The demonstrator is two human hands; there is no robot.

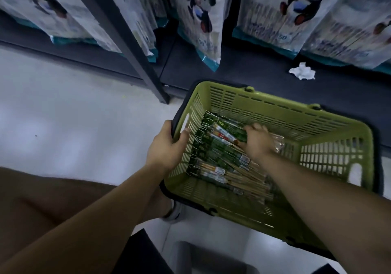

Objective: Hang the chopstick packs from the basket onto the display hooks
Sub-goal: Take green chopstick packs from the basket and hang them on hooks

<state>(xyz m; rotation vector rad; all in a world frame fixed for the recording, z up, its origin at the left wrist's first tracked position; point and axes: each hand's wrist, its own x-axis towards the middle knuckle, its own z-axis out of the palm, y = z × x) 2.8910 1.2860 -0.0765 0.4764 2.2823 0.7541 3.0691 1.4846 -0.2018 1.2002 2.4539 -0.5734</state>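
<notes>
Head view: one basket (pixel 275 112), left hand (pixel 167 146) tight on its rim, right hand (pixel 257 141) around one chopstick pack (pixel 224 135).

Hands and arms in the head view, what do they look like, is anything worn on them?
Both are bare: no gloves on the left hand or right hand, and no sleeve shows on the left forearm or right forearm up to the picture's edge. No watch, bracelet or ring is visible, though the right hand is blurred, so a thin ring could be missed.
</notes>
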